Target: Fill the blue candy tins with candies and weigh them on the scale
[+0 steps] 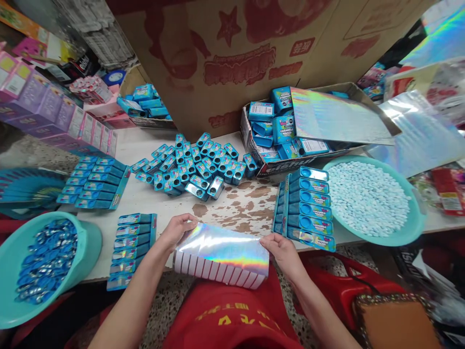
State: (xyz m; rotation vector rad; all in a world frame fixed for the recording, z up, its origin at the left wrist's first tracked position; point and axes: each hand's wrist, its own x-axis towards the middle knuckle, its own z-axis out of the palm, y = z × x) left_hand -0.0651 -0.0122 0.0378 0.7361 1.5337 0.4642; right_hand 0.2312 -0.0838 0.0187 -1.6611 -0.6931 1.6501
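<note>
A shiny silver holographic sheet [225, 245] is held at the table's front edge, low in the middle of the head view. Along its near edge runs a row of white strips with dark lines between them; whether these belong to the sheet or lie under it I cannot tell. My left hand [178, 230] pinches its far left corner, and my right hand [281, 248] grips the right side. Beyond lies a pile of small blue candy boxes [196, 162] with round holes. Racks of blue boxes stand beside my left forearm [131, 242] and beyond my right hand [308, 208].
A turquoise basin of pale blue candies [366, 198] sits at right, a turquoise tub of blue pieces [47, 261] at left. Behind are a large cardboard box [232, 58] and a carton of blue packets [271, 121] under another holographic sheet [334, 114]. Purple boxes [54, 106] line the left.
</note>
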